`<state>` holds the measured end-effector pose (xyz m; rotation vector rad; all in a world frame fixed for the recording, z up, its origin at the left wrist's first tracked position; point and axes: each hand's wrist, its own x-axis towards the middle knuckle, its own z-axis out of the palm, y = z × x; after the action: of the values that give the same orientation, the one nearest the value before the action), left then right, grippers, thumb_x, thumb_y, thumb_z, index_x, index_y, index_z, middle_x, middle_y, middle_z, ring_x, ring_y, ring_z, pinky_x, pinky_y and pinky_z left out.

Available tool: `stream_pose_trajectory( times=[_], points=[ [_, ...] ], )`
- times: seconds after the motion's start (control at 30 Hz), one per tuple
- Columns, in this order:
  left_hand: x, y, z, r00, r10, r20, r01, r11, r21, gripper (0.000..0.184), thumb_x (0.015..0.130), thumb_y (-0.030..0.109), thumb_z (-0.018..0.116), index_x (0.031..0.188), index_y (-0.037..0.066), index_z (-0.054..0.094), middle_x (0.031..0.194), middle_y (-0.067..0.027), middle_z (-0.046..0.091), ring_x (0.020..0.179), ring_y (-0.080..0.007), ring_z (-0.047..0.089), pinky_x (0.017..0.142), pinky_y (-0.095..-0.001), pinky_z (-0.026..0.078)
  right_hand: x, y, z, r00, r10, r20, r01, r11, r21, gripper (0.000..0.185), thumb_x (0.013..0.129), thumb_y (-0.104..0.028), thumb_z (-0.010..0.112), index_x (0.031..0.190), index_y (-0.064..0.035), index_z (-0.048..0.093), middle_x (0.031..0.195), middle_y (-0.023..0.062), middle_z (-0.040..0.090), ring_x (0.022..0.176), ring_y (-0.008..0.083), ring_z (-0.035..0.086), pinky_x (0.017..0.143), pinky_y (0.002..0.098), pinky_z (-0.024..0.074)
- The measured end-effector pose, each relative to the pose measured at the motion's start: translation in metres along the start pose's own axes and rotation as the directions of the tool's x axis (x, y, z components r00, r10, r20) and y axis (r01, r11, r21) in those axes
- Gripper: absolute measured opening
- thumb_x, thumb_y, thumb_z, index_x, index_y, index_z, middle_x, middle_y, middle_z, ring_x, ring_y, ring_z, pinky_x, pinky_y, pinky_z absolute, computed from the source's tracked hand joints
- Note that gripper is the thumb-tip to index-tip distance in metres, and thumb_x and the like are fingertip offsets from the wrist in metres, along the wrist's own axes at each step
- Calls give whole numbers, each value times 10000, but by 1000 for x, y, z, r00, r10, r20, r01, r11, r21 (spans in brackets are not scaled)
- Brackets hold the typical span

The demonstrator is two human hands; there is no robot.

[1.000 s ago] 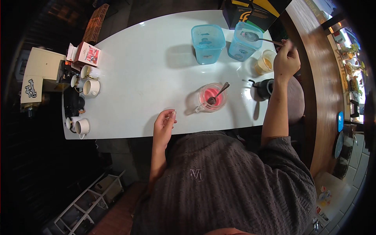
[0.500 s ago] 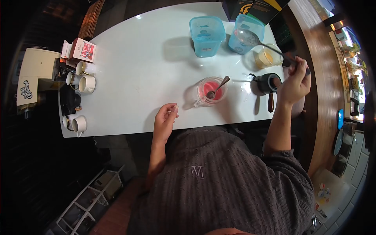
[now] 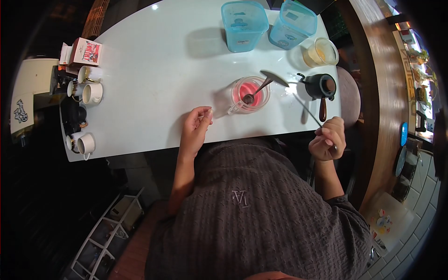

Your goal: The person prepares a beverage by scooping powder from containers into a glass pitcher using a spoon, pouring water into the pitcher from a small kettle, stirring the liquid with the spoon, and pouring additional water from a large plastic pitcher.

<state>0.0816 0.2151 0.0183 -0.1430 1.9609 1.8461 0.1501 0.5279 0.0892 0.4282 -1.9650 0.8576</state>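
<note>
In my right hand [image 3: 330,139] is the dark handle of a metal ladle [image 3: 274,78], fingers closed around it. The ladle's head is tilted nearly edge-on over the right side of a clear glass mug [image 3: 237,103]. Red liquid or residue shows inside the mug, where a metal spoon [image 3: 249,98] leans with its handle toward the upper right. My left hand [image 3: 198,122] rests at the table's near edge, left of the mug and apart from it. Its fingers curl toward the thumb, and I see nothing held in them.
Two blue plastic containers [image 3: 245,35] stand at the back. To the right are a glass of yellowish contents [image 3: 322,53] and a dark kettle [image 3: 319,86] with a wooden handle. Several white cups [image 3: 93,93] and a printed box [image 3: 87,52] line the white table's [image 3: 154,84] left side.
My right hand has moved down and toward me, bringing the ladle from above the right blue container to beside the mug. My left hand keeps its pose; the view has shifted slightly.
</note>
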Motion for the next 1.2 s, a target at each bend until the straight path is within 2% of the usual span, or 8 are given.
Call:
stream_pose_trajectory(
  times=[0.17, 0.23, 0.3, 0.4, 0.6, 0.97, 1.03, 1.2],
  points=[
    [-3, 0, -3, 1000, -15, -20, 15, 1000, 11, 291, 941, 260, 568, 1116, 29, 590, 1048, -45, 626, 814, -105, 563, 681, -243, 418, 27, 31, 7, 942, 99, -319, -100, 995, 13, 208, 988, -139, 445, 927, 22, 562, 692, 85, 584, 568, 151, 495, 527, 267, 393],
    [-6, 2, -5, 999, -16, -31, 17, 1000, 19, 291, 941, 259, 567, 1118, 30, 589, 1047, -45, 625, 815, -105, 563, 682, -244, 418, 53, 46, 18, 870, 112, -479, -226, 956, -186, 201, 975, -100, 462, 958, 51, 594, 801, 110, 637, 629, 134, 538, 562, 237, 437],
    [-8, 3, -7, 999, -15, -40, 17, 1000, 27, 291, 941, 259, 567, 1120, 30, 589, 1046, -45, 624, 815, -106, 563, 682, -244, 418, 78, 65, 31, 818, 205, -537, -277, 959, -55, 190, 961, -87, 505, 989, 52, 632, 836, 99, 668, 662, 102, 577, 602, 221, 473],
    [-12, 3, -9, 997, 9, -80, -10, 1000, -14, 282, 925, 257, 611, 1101, 37, 601, 925, -1, 574, 788, -81, 551, 649, -227, 413, 100, 96, 46, 871, 273, -408, -374, 907, -192, 172, 939, -85, 550, 931, 16, 688, 711, 35, 661, 642, 55, 596, 591, 200, 476],
    [-24, -2, -16, 986, 16, -168, -18, 1000, -11, 287, 920, 267, 612, 1101, 45, 605, 933, 0, 580, 793, -91, 566, 650, -238, 410, 103, 137, 79, 902, 378, -208, -431, 785, -444, 218, 883, -225, 584, 859, -32, 681, 709, 126, 661, 642, 305, 646, 611, 359, 493],
    [-39, -8, -18, 969, 0, -247, -13, 999, -52, 300, 927, 277, 602, 1112, 42, 598, 948, -3, 591, 798, -93, 568, 647, -239, 410, 100, 149, 92, 832, 534, -148, -544, 733, -409, 258, 895, -254, 566, 856, -30, 688, 673, 132, 650, 606, 266, 644, 603, 333, 489],
    [-39, -7, -17, 969, -1, -249, -11, 999, -47, 300, 926, 278, 602, 1114, 44, 598, 948, -2, 590, 798, -94, 569, 649, -241, 411, 99, 152, 87, 792, 584, -179, -596, 676, -434, 301, 924, -297, 551, 901, -43, 711, 678, 86, 676, 651, 168, 675, 632, 274, 494],
    [-37, -5, -13, 971, -7, -241, -1, 999, -33, 302, 924, 282, 605, 1117, 49, 599, 950, -1, 589, 799, -96, 570, 652, -248, 414, 105, 138, 71, 752, 582, -310, -658, 694, -292, 272, 914, -257, 578, 876, -24, 712, 681, 54, 683, 649, 106, 650, 625, 250, 490]
  ],
)
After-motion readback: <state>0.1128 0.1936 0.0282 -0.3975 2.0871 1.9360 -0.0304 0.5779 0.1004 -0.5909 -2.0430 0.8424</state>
